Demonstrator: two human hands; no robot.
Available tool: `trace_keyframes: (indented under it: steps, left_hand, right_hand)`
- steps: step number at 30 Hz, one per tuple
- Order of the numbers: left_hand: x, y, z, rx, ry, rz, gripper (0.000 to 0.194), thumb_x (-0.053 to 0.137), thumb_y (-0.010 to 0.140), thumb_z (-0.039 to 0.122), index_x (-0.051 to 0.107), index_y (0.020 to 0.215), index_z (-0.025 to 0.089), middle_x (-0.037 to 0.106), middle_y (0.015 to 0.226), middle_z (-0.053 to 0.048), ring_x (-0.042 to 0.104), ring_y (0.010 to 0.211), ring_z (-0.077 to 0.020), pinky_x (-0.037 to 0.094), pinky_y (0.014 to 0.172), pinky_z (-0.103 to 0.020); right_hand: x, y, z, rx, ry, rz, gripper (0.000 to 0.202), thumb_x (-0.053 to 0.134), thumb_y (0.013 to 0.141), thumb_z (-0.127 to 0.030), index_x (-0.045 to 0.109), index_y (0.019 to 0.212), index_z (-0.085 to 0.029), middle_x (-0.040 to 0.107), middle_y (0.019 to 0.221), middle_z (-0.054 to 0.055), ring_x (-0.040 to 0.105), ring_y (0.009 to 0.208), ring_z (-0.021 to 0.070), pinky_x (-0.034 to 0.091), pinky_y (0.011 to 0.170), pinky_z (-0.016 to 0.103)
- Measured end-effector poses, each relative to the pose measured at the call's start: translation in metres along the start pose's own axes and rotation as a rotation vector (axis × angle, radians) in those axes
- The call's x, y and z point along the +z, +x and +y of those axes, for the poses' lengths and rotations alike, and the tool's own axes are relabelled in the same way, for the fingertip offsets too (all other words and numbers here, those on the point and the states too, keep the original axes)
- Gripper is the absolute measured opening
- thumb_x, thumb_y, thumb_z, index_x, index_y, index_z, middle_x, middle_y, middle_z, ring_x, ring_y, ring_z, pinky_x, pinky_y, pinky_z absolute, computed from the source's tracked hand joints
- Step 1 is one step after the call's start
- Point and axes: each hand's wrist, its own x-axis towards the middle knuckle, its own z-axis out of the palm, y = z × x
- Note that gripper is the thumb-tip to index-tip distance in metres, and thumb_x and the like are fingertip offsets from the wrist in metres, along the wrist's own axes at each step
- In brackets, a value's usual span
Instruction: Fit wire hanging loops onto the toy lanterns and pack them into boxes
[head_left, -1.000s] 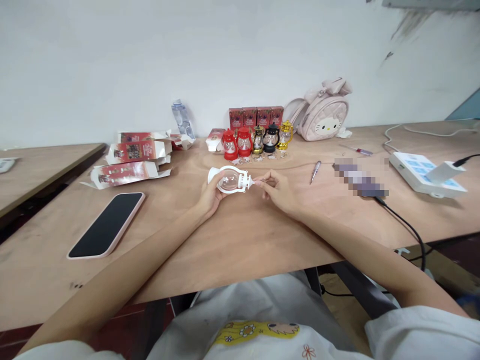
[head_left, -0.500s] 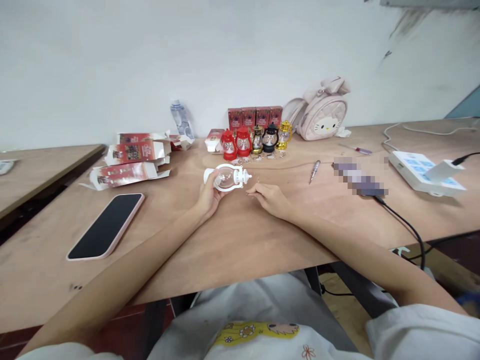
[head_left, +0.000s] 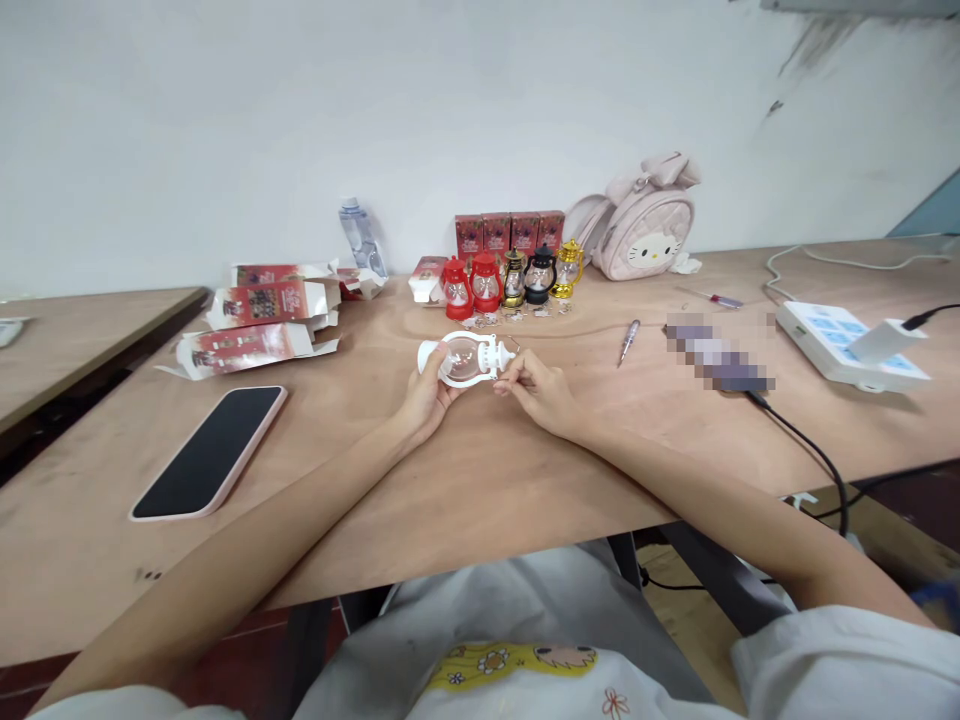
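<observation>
My left hand [head_left: 427, 400] is closed around the base of a small white lantern [head_left: 486, 354] with a clear globe, which lies sideways with its pointed top to the right. At that top, my right hand [head_left: 541, 392] pinches a thin wire piece [head_left: 516, 344]; its exact shape is too fine to make out. Behind the hands stands a row of small lanterns: two red lanterns [head_left: 486, 284], a bronze-black lantern [head_left: 514, 280], a black lantern [head_left: 540, 276] and a gold lantern [head_left: 568, 270]. Small metal bits [head_left: 514, 316] lie in front of them.
Opened red boxes [head_left: 247, 346] and a phone [head_left: 210, 455] lie on the left. Red boxes [head_left: 496, 232], a bottle [head_left: 361, 238] and a pink bag [head_left: 649, 235] stand by the wall. To the right are screwdrivers [head_left: 628, 343], a blurred phone [head_left: 716, 358] and a power strip [head_left: 840, 345].
The white lantern has moved slightly right in my left hand. My right hand's fingers have come up to its tip, where a gap was before.
</observation>
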Motion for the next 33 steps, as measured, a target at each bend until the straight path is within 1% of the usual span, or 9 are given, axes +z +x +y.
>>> trace_keyframes:
  steps: [6, 13, 19, 23, 25, 28, 33]
  left_hand:
    - [-0.0007, 0.0018, 0.0012, -0.019, -0.013, 0.022, 0.022, 0.057, 0.086, 0.031, 0.061, 0.098, 0.014, 0.069, 0.101, -0.009, 0.067, 0.095, -0.0215, 0.06, 0.081, -0.036]
    - [-0.0009, 0.0029, 0.0012, -0.04, -0.043, 0.019, 0.022, 0.057, 0.086, 0.031, 0.062, 0.099, 0.013, 0.069, 0.099, -0.009, 0.068, 0.09, -0.0192, 0.06, 0.081, -0.033]
    - [-0.0025, 0.0044, 0.002, -0.058, -0.049, 0.023, 0.023, 0.055, 0.088, 0.032, 0.062, 0.099, 0.013, 0.07, 0.093, -0.007, 0.068, 0.079, -0.0143, 0.06, 0.073, -0.027]
    - [-0.0036, 0.0056, 0.0034, -0.077, -0.034, 0.003, 0.026, 0.055, 0.088, 0.037, 0.063, 0.094, 0.013, 0.07, 0.083, -0.006, 0.066, 0.07, -0.0133, 0.059, 0.067, -0.024]
    - [-0.0034, 0.0056, 0.0034, -0.079, -0.03, 0.005, 0.026, 0.055, 0.088, 0.037, 0.063, 0.092, 0.012, 0.069, 0.079, -0.005, 0.065, 0.066, -0.0126, 0.059, 0.066, -0.024]
    - [-0.0022, 0.0047, 0.0024, -0.046, -0.033, 0.013, 0.023, 0.056, 0.088, 0.034, 0.063, 0.093, 0.013, 0.069, 0.081, -0.004, 0.066, 0.069, -0.0132, 0.059, 0.07, -0.028]
    - [-0.0001, 0.002, 0.001, -0.012, -0.032, 0.027, 0.02, 0.056, 0.087, 0.029, 0.062, 0.097, 0.013, 0.07, 0.092, -0.007, 0.068, 0.084, -0.0177, 0.06, 0.078, -0.033]
  right_hand:
    - [-0.0007, 0.0012, -0.0037, 0.023, 0.005, 0.002, 0.026, 0.056, 0.086, -0.043, 0.042, 0.079, -0.023, 0.061, 0.073, -0.001, 0.066, 0.068, 0.0138, 0.057, 0.069, 0.03]
    - [-0.001, 0.0011, -0.002, 0.021, -0.002, 0.019, 0.023, 0.057, 0.085, -0.038, 0.041, 0.079, -0.023, 0.06, 0.075, -0.001, 0.063, 0.066, 0.0125, 0.056, 0.068, 0.029]
    - [-0.0007, 0.0014, -0.0004, 0.02, -0.04, 0.01, 0.02, 0.056, 0.086, -0.036, 0.042, 0.08, -0.024, 0.06, 0.074, -0.001, 0.063, 0.066, 0.013, 0.055, 0.068, 0.029]
    - [0.0007, 0.0003, -0.003, -0.019, -0.081, -0.016, 0.017, 0.055, 0.087, -0.033, 0.042, 0.081, -0.024, 0.061, 0.075, -0.001, 0.064, 0.067, 0.0131, 0.053, 0.066, 0.027]
    - [0.0013, -0.0003, -0.0053, -0.043, -0.106, -0.037, 0.016, 0.054, 0.087, -0.031, 0.042, 0.082, -0.023, 0.061, 0.074, -0.002, 0.064, 0.067, 0.0131, 0.051, 0.066, 0.026]
    - [0.0015, -0.0004, -0.0071, -0.054, -0.16, -0.068, 0.013, 0.053, 0.088, -0.028, 0.042, 0.083, -0.023, 0.061, 0.073, -0.002, 0.064, 0.067, 0.0133, 0.049, 0.064, 0.024]
    - [0.0001, 0.0011, -0.0024, -0.023, -0.225, -0.075, 0.011, 0.052, 0.087, -0.023, 0.041, 0.084, -0.023, 0.064, 0.083, 0.001, 0.066, 0.07, 0.0136, 0.049, 0.066, 0.024]
